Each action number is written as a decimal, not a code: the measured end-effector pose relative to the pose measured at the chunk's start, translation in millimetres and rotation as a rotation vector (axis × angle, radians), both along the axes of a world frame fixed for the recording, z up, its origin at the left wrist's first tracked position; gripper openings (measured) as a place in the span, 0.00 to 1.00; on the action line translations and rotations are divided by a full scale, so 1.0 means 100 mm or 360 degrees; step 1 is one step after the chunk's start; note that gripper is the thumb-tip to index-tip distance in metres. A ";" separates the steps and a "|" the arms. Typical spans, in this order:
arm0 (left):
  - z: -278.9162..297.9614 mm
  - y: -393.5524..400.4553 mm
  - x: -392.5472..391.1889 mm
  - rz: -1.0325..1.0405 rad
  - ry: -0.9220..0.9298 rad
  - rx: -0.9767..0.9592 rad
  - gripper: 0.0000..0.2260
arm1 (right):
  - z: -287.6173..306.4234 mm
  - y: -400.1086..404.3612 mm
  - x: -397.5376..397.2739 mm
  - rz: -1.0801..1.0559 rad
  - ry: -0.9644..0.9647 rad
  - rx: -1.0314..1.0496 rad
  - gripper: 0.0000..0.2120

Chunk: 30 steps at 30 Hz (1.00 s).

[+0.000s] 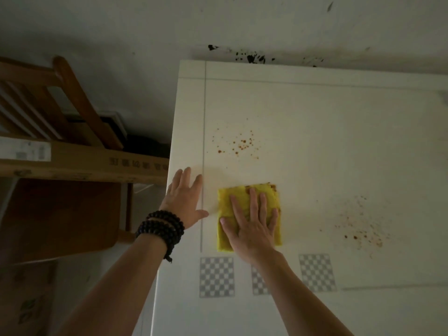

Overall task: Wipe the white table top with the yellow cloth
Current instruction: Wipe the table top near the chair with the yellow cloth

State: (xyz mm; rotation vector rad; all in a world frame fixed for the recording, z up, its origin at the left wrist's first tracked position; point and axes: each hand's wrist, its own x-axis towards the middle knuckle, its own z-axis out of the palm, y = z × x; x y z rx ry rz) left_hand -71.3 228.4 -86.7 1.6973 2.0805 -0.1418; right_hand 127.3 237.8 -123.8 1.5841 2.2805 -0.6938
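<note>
White table top (339, 141), 2 stain patches, 1 yellow cloth (226, 202) under R hand (252, 229)

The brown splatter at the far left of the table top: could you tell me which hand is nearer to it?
Left, narrowly. The left hand lies flat at the table edge, below-left of the splatter; the right hand presses the yellow cloth further below it.

Dim room — stained wall (242, 25), wooden chair (72, 98)

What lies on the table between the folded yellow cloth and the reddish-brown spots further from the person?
Head view: only bare white table top separates the folded yellow cloth from the reddish-brown spots.
</note>
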 end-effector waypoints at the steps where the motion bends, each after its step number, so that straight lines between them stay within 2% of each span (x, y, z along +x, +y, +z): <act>1: 0.01 0.15 -0.03 0.0015 0.0014 -0.0068 0.48 | 0.01 0.12 -0.04 0.0021 -0.0001 0.0002 0.33; 4: -0.05 0.56 -0.11 0.0095 0.0069 -0.0247 0.60 | -0.02 0.55 -0.21 0.0069 0.0017 0.0005 0.33; 7: -0.09 0.67 -0.07 0.0029 0.0270 -0.0271 0.64 | -0.03 0.91 -0.39 0.0097 0.0019 0.0007 0.32; 9: -0.10 0.67 -0.05 0.0037 0.0314 -0.0256 0.64 | -0.05 1.10 -0.50 0.0120 0.0035 0.0027 0.32; 13: -0.07 0.65 -0.09 0.0113 0.0173 -0.0256 0.63 | -0.03 1.25 -0.58 0.0166 0.0054 0.0027 0.32; 17: 0.00 0.62 -0.07 0.0120 0.0149 -0.0278 0.63 | 0.03 0.85 -0.35 0.0137 0.0083 -0.0035 0.33; 21: 0.02 0.63 -0.06 0.0114 0.0132 -0.0314 0.63 | 0.03 0.55 -0.20 0.0142 -0.0036 -0.0094 0.33; 27: -0.05 0.63 -0.08 0.0145 0.0136 -0.0279 0.63 | -0.03 1.40 -0.83 0.0109 0.0093 0.0074 0.33; 30: -0.03 0.64 -0.11 0.0114 0.0144 -0.0312 0.64 | -0.02 1.50 -0.91 0.0153 0.0092 0.0089 0.33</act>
